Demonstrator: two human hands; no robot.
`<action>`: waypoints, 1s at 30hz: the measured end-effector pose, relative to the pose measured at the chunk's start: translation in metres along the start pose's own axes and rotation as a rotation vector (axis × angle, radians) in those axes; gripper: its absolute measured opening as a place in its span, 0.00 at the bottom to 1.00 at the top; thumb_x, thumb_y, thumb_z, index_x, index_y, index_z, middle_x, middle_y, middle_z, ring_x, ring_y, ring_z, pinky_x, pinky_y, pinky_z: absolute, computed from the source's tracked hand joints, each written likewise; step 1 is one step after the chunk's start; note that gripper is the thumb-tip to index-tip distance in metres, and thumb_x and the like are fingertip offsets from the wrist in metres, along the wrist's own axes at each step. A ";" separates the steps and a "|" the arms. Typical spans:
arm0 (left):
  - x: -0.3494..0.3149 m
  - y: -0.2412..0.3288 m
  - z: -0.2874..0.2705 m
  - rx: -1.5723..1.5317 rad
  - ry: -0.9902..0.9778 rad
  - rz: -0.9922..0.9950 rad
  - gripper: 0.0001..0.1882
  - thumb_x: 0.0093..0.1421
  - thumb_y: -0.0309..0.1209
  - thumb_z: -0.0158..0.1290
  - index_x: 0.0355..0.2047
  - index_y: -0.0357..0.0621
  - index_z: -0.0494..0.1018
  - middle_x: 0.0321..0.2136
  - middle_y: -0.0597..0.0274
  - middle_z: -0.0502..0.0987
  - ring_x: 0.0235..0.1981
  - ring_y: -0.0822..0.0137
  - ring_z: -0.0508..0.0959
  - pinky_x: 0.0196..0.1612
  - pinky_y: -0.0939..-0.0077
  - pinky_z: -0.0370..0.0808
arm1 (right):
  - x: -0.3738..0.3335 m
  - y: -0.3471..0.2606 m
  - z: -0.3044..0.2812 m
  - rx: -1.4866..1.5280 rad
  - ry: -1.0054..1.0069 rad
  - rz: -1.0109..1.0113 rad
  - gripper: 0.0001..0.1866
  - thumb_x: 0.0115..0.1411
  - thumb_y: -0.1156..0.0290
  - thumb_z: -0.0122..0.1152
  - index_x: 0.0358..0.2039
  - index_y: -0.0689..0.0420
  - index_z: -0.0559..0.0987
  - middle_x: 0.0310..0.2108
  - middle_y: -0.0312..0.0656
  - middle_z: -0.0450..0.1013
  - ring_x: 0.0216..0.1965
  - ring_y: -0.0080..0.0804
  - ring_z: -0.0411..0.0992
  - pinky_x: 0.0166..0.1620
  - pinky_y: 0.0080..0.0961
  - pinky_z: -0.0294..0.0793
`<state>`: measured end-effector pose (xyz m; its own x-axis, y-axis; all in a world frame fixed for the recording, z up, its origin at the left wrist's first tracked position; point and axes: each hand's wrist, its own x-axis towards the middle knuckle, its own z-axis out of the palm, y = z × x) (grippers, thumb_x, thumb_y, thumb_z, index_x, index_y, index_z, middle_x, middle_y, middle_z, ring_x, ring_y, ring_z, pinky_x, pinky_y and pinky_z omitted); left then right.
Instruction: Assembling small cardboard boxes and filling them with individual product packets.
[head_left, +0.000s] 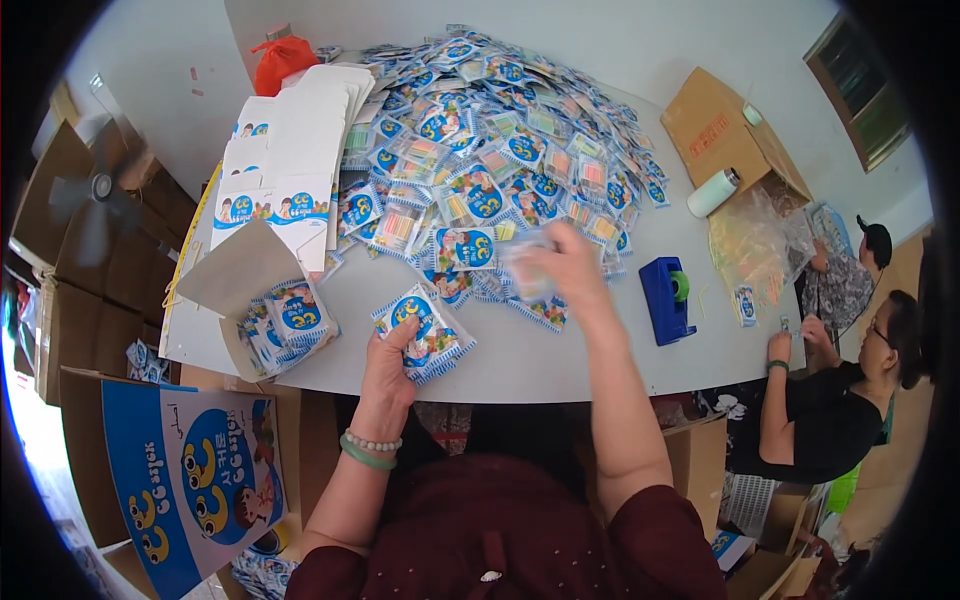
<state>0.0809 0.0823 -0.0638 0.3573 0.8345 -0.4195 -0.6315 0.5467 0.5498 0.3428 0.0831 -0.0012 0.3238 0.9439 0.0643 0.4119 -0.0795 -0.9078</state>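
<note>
My left hand is closed around a small stack of blue-and-white candy packets, its thumb lying across the top one. Over the front edge of a big heap of similar packets, my right hand grips a clear packet, both smeared by motion. To the left of my left hand, an open white carton lies tilted on the table, with several packets inside it.
Flattened white cartons are stacked at the left, near a red bag. Rightward stand a blue tape dispenser, a pale bottle and a cardboard box. Two people sit at the right. A printed box stands below the table's left edge.
</note>
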 end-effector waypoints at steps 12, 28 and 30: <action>-0.008 0.001 -0.018 -0.038 -0.051 0.031 0.20 0.55 0.27 0.58 0.48 0.36 0.69 0.39 0.55 0.79 0.36 0.58 0.82 0.40 0.58 0.82 | -0.003 -0.006 0.094 -0.746 -0.122 -0.195 0.13 0.44 0.62 0.67 0.27 0.56 0.77 0.33 0.42 0.74 0.42 0.41 0.71 0.47 0.44 0.65; -0.011 0.005 -0.012 -0.032 -0.074 -0.027 0.21 0.56 0.25 0.56 0.50 0.35 0.66 0.41 0.52 0.77 0.38 0.59 0.81 0.40 0.61 0.82 | 0.056 0.000 0.032 0.345 0.209 0.198 0.15 0.47 0.68 0.65 0.35 0.61 0.76 0.38 0.42 0.76 0.38 0.36 0.74 0.43 0.35 0.72; -0.011 0.005 -0.006 -0.015 -0.061 -0.025 0.21 0.56 0.25 0.55 0.50 0.35 0.66 0.41 0.52 0.77 0.38 0.59 0.81 0.39 0.61 0.82 | 0.062 -0.001 0.038 0.414 0.074 0.223 0.15 0.47 0.68 0.66 0.35 0.61 0.76 0.37 0.40 0.76 0.37 0.32 0.74 0.43 0.35 0.72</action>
<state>0.0697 0.0755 -0.0612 0.4143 0.8235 -0.3876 -0.6321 0.5668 0.5284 0.3297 0.1540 -0.0119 0.4315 0.8919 -0.1353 -0.0442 -0.1289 -0.9907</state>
